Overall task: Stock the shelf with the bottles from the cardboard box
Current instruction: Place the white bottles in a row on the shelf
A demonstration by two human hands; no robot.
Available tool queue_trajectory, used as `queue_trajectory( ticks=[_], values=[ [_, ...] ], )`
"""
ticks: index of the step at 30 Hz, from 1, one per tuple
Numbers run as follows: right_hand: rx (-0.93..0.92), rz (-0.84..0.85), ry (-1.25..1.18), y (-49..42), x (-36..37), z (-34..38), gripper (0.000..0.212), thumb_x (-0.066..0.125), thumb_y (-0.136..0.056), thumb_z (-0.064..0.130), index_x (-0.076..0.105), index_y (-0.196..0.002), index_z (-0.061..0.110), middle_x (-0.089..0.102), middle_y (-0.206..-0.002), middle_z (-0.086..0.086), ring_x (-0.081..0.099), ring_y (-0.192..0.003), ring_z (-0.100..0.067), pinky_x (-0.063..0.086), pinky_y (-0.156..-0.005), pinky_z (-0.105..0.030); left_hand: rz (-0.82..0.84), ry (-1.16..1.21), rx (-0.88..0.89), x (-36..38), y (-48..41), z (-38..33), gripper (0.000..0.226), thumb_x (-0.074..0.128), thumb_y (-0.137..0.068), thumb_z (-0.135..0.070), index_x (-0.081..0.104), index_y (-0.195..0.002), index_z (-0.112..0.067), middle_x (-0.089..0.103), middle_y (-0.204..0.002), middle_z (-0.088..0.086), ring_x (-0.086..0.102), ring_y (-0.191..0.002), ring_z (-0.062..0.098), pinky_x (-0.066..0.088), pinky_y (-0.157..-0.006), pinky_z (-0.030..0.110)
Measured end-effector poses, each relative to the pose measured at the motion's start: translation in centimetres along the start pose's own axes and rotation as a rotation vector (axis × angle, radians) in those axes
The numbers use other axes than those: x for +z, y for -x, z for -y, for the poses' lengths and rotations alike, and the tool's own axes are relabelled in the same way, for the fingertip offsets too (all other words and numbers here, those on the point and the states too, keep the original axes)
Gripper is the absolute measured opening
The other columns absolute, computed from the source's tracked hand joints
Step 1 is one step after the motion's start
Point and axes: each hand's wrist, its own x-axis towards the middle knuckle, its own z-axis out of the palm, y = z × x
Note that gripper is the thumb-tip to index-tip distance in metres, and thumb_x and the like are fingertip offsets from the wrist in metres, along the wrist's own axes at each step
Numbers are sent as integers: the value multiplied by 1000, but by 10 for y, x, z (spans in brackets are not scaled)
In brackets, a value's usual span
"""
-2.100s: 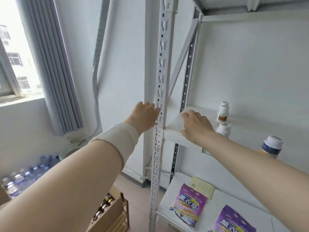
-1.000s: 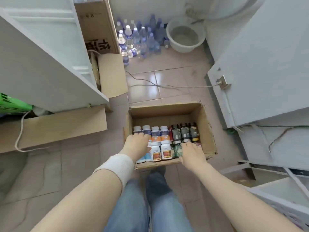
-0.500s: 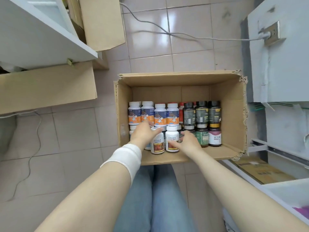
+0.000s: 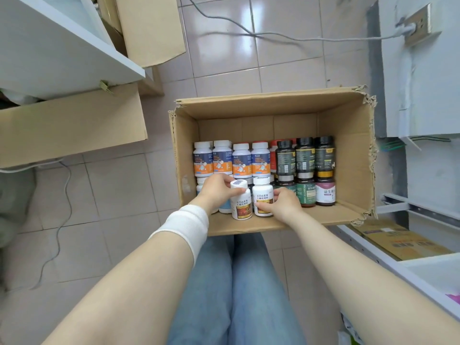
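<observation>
Scene: From the head camera I look down into an open cardboard box point(image 4: 273, 103) on a tiled floor point(image 4: 119, 185), with the person's jeans point(image 4: 236, 282) just near of it.
Left grip: The left grip point(image 4: 219, 192), a white wristband point(image 4: 189, 225) behind it, curls its fingers over the cap and shoulder of the left white bottle point(image 4: 241, 204) at the box's near edge.
Right grip: The right grip point(image 4: 283, 205) clasps the right white bottle point(image 4: 262, 197), thumb on the near face and fingers round its right side.
Orientation: Both held bottles have their long axis upright, cap up, labels facing me. The two are just beside each other. I can see the blue print on the top of the left one's cap.
Stock: In the far row, blue-and-orange labelled bottles point(image 4: 231, 160) stand at the left and dark bottles point(image 4: 305, 155) at the right, all cap up.
Materials: The bottles are smooth, glossy plastic cylinders with round caps. The box is matt brown card, ragged at its far right corner. The square floor tiles are glazed and catch glare.
Shelf: A white metal shelf point(image 4: 388, 260) shows at the near right.
Surroundings: A grey cable point(image 4: 249, 33) crosses the far floor to a wall socket point(image 4: 418, 23).
</observation>
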Motion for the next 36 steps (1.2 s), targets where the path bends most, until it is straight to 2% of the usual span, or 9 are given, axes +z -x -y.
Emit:
queue_trajectory(
  ticks=[3, 7, 10, 14, 20, 24, 28, 32, 36],
  values=[
    [-9, -14, -31, 11, -10, -8, 53, 74, -75, 38, 61, -116, 8, 61, -121, -11, 53, -117, -25, 42, -98, -33, -21, 70, 34, -3, 13, -1, 46, 74, -78, -31, 61, -116, -8, 65, -111, 6, 59, -104, 19, 51, -90, 32],
    [-39, -53, -247, 44, -33, -20, 59, 75, -76, 34, 55, -125, 7, 60, -122, -6, 55, -111, -21, 40, -86, -26, -43, 170, 147, -13, 48, -15, 39, 74, -79, -26, 60, -113, -12, 65, -111, 3, 61, -100, 17, 54, -89, 36],
    [-80, -105, -404, 80, -49, -32, 58, 77, -74, 32, 57, -122, 9, 62, -120, -3, 56, -105, -16, 42, -88, -28, -52, 190, 252, -22, 81, -31, 34, 72, -80, -30, 58, -109, -16, 64, -109, 0, 61, -100, 15, 51, -86, 29],
    [-110, -187, -567, 136, -59, -50, 39, 78, -74, 25, 59, -106, 13, 64, -109, 0, 59, -101, -17, 46, -96, -34, -25, 156, 350, -28, 129, -58, 41, 67, -85, -32, 53, -119, -13, 62, -112, 0, 59, -104, 14, 47, -76, 23],
    [-104, -399, -829, 227, -24, -89, 53, 77, -75, 20, 54, -121, 6, 61, -111, -2, 58, -101, -18, 43, -88, -28, 164, 8, 555, -22, 202, -82, 37, 59, -91, -29, 56, -122, -11, 65, -112, 5, 62, -102, 18, 52, -91, 36],
    [-89, -549, -1023, 290, 11, -112, 52, 77, -75, 18, 55, -120, 4, 63, -115, -6, 60, -102, -20, 44, -87, -26, 281, -69, 711, -8, 259, -81, 35, 56, -92, -33, 56, -122, -13, 66, -104, 1, 64, -92, 13, 55, -81, 31],
    [-107, -721, -1107, 361, 31, -133, 42, 75, -77, 14, 57, -114, 6, 62, -103, -6, 56, -92, -15, 45, -64, -8, 377, -156, 818, 21, 318, -82, 41, 52, -94, -36, 51, -125, -9, 64, -106, 6, 63, -92, 17, 52, -76, 29],
    [-110, -894, -1159, 429, 46, -166, 36, 76, -76, 19, 58, -106, 13, 65, -100, -4, 61, -87, -14, 46, -70, -18, 497, -164, 867, 65, 383, -86, 41, 44, -97, -33, 43, -128, -6, 57, -107, 9, 58, -85, 14, 48, -68, 23],
    [-126, -1045, -1196, 499, 57, -205, 34, 74, -78, 16, 57, -107, 14, 64, -94, 1, 60, -79, -6, 46, -64, -10, 630, -185, 921, 111, 448, -89, 40, 40, -98, -37, 41, -127, -10, 57, -113, 10, 57, -106, 24, 45, -97, 39]
  ],
)
